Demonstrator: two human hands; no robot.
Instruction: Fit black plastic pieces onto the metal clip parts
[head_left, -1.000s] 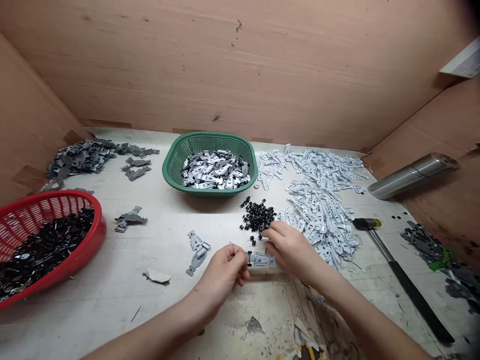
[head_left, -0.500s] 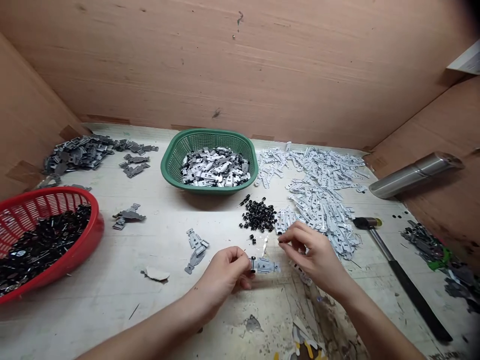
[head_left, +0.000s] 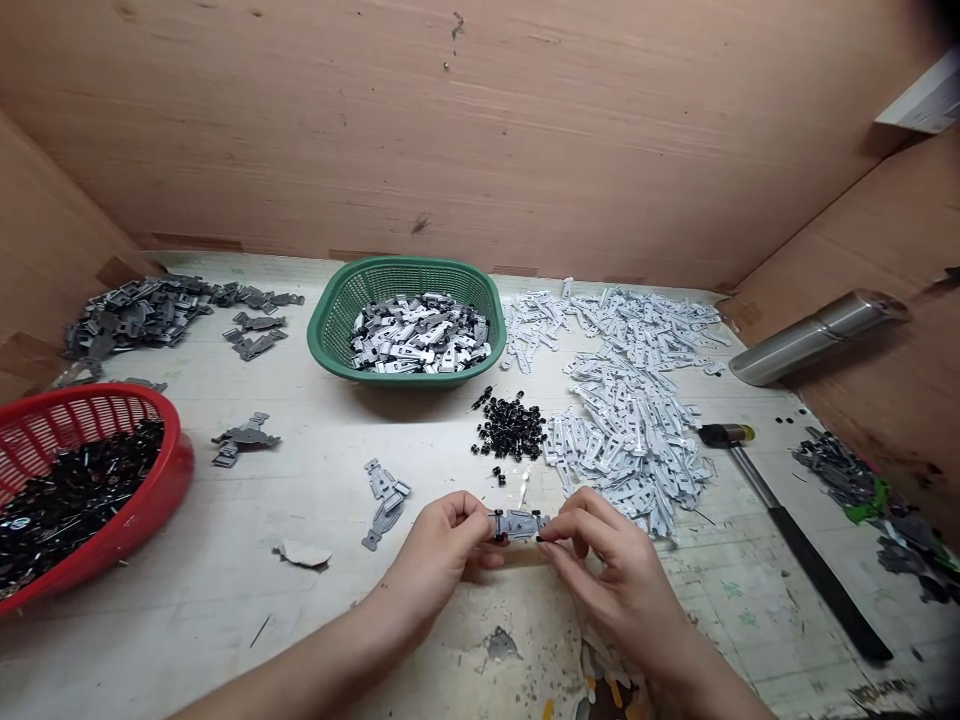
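Note:
My left hand (head_left: 452, 535) is closed in a pinch on the left end of a small grey toy car chassis (head_left: 519, 524), held level above the table. Black wheels show at the chassis's left end beside my fingertips. My right hand (head_left: 607, 555) pinches a black wheel axle (head_left: 539, 539) at the chassis's right end, its fingers partly hiding it. Just beyond both hands lies a pile of black wheel axles (head_left: 511, 428). White flat plastic parts (head_left: 634, 430) are heaped behind my right hand. Two grey chassis (head_left: 386, 498) lie left of my left hand.
A green basket (head_left: 405, 378) holds white-and-grey assembled pieces. At left stands a red basket (head_left: 176, 450) of black parts, with grey chassis (head_left: 139, 312) piled behind it. A hammer (head_left: 806, 560) and a metal cylinder (head_left: 817, 340) lie at right. Cardboard walls (head_left: 420, 130) enclose the table.
My right hand has moved left and down, bringing a black wheel axle to the chassis's right end. My left hand still holds the chassis. The view has shifted slightly.

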